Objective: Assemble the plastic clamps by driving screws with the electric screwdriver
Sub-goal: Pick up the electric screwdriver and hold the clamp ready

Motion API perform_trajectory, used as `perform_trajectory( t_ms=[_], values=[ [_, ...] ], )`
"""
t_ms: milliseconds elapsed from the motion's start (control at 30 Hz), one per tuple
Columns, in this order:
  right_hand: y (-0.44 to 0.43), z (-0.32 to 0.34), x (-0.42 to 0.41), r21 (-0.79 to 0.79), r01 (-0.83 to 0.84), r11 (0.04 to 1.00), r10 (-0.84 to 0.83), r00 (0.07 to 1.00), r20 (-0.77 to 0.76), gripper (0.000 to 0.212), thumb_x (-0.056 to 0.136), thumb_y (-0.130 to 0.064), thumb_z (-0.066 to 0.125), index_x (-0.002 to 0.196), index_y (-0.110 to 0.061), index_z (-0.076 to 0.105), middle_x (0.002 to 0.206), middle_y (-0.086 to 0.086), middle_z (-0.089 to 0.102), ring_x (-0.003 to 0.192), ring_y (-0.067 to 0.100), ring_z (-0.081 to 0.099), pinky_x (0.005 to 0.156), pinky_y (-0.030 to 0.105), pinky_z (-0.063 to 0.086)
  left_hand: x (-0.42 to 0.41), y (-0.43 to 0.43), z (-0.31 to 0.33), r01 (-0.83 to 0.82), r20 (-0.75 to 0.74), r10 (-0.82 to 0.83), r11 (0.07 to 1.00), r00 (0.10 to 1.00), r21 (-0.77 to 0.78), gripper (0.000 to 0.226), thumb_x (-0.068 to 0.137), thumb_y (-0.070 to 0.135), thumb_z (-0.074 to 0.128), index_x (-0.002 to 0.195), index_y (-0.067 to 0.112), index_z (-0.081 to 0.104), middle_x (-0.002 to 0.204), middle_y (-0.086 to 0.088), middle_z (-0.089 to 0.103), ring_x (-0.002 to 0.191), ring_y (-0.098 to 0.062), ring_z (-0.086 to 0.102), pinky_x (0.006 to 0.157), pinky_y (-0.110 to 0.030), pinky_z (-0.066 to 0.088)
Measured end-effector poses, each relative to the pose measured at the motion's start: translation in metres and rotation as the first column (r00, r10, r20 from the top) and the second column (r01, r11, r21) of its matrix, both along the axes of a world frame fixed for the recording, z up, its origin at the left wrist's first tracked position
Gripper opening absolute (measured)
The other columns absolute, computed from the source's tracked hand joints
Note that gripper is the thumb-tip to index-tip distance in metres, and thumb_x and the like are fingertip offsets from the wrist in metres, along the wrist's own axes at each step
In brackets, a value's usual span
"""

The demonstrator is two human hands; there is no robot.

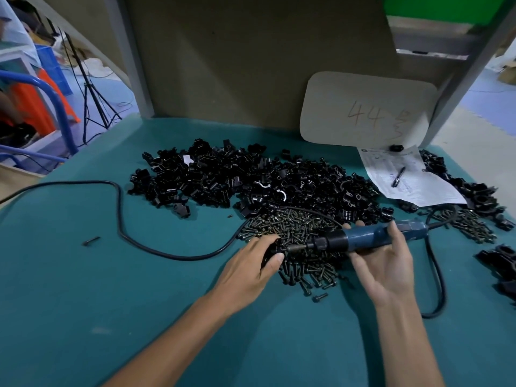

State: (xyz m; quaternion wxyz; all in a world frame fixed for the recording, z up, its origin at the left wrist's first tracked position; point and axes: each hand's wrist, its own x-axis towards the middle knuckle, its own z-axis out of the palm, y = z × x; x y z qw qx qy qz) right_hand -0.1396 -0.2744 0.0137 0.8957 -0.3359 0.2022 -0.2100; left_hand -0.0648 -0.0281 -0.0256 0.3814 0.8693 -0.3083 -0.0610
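Our right hand [388,263] wraps the blue electric screwdriver [363,238], its bit lying level against the black clamp [273,247] gripped in our left hand [251,270], over the screw pile [301,224] on the green table [111,275].

Lower centre of the frame: the left hand [252,263] grips a black plastic clamp [270,250] over a heap of dark metal screws [301,241] on the teal table mat [111,289]. The right hand [384,261] holds a blue electric screwdriver [371,237] level, its bit [297,248] pointing left to the clamp. Above, centre frame, lies a pile of black clamp parts [251,177]; at right, a printed paper sheet [405,177] bearing a black pen [398,176].
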Motion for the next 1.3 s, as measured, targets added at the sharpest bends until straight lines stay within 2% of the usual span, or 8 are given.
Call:
perform_trajectory(
  t_ms=[133, 233, 333, 533, 800, 933, 1100, 1300],
  values=[
    [-0.0006, 0.0048, 0.0, -0.046, -0.013, 0.999, 0.011, 0.999, -0.038, 0.039, 0.099, -0.045, 0.056, 0.124, -0.016, 0.052, 0.108, 0.01, 0.069, 0.114, 0.034, 0.07, 0.08, 0.038, 0.063, -0.0015, -0.0004, 0.0032, 0.019, 0.035, -0.02, 0.999, 0.999, 0.033, 0.05, 0.099, 0.07, 0.021, 0.14, 0.042, 0.031, 0.113, 0.014, 0.049, 0.1, -0.005, 0.052, 0.084, -0.034, 0.049],
    [-0.0002, 0.0037, 0.0006, -0.082, 0.005, 0.997, -0.011, 0.997, -0.077, 0.054, 0.097, -0.047, 0.056, 0.138, -0.014, 0.048, 0.115, 0.009, 0.067, 0.119, 0.032, 0.067, 0.075, 0.034, 0.063, -0.0027, 0.0001, 0.0051, 0.014, 0.042, -0.016, 0.999, 0.999, 0.033, 0.049, 0.101, 0.067, 0.023, 0.141, 0.041, 0.032, 0.114, 0.013, 0.05, 0.102, -0.007, 0.052, 0.085, -0.035, 0.049],
    [-0.0002, 0.004, 0.0006, -0.073, 0.032, 0.997, -0.038, 0.995, -0.092, 0.058, 0.098, -0.048, 0.055, 0.144, -0.015, 0.045, 0.116, 0.009, 0.066, 0.124, 0.032, 0.064, 0.076, 0.034, 0.063, -0.0033, -0.0005, 0.0053, 0.021, 0.072, -0.024, 0.998, 0.997, 0.053, 0.046, 0.102, 0.065, 0.024, 0.14, 0.041, 0.031, 0.113, 0.012, 0.05, 0.1, -0.007, 0.052, 0.082, -0.032, 0.048],
    [0.0031, 0.005, 0.0006, -0.064, 0.036, 0.997, -0.043, 0.994, -0.104, 0.045, 0.099, -0.047, 0.054, 0.131, -0.016, 0.048, 0.114, 0.01, 0.064, 0.126, 0.033, 0.062, 0.077, 0.034, 0.063, -0.0032, -0.001, 0.004, 0.01, 0.097, -0.016, 0.998, 0.995, 0.066, 0.046, 0.101, 0.065, 0.022, 0.139, 0.041, 0.031, 0.106, 0.013, 0.046, 0.092, -0.003, 0.049, 0.073, -0.026, 0.044],
    [0.0042, 0.005, -0.0005, -0.06, 0.035, 0.998, -0.04, 0.996, -0.085, 0.059, 0.101, -0.048, 0.052, 0.148, -0.014, 0.041, 0.125, 0.013, 0.06, 0.114, 0.031, 0.07, 0.073, 0.033, 0.063, -0.0034, -0.0029, 0.0026, -0.001, 0.161, -0.018, 0.993, 0.987, 0.116, 0.044, 0.103, 0.064, 0.021, 0.138, 0.041, 0.031, 0.1, 0.014, 0.042, 0.084, 0.002, 0.044, 0.063, -0.02, 0.03],
    [0.0038, 0.0055, -0.0008, -0.057, 0.04, 0.998, -0.044, 0.995, -0.086, 0.053, 0.096, -0.049, 0.056, 0.137, -0.016, 0.046, 0.119, 0.011, 0.064, 0.117, 0.032, 0.068, 0.073, 0.034, 0.063, -0.0047, -0.0036, 0.003, -0.011, 0.203, -0.021, 0.988, 0.979, 0.154, 0.046, 0.103, 0.063, 0.018, 0.14, 0.038, 0.03, 0.1, 0.013, 0.042, 0.084, -0.005, 0.044, 0.065, -0.024, 0.032],
    [0.0038, 0.0046, -0.0015, -0.068, 0.052, 0.996, -0.058, 0.995, -0.085, 0.063, 0.099, -0.049, 0.054, 0.149, -0.014, 0.04, 0.119, 0.011, 0.066, 0.115, 0.031, 0.07, 0.076, 0.035, 0.062, -0.0058, -0.0047, 0.0034, -0.029, 0.229, -0.016, 0.981, 0.973, 0.192, 0.046, 0.104, 0.059, 0.02, 0.142, 0.036, 0.029, 0.101, 0.014, 0.041, 0.087, -0.007, 0.043, 0.071, -0.025, 0.032],
    [0.0065, 0.0062, -0.002, -0.077, 0.05, 0.996, -0.058, 0.993, -0.102, 0.062, 0.101, -0.048, 0.051, 0.151, -0.013, 0.038, 0.125, 0.013, 0.063, 0.123, 0.033, 0.065, 0.079, 0.036, 0.06, -0.0071, -0.0057, 0.0044, -0.041, 0.232, -0.007, 0.979, 0.973, 0.202, 0.045, 0.105, 0.057, 0.021, 0.143, 0.035, 0.029, 0.107, 0.014, 0.044, 0.093, -0.008, 0.045, 0.078, -0.026, 0.036]
  ],
)
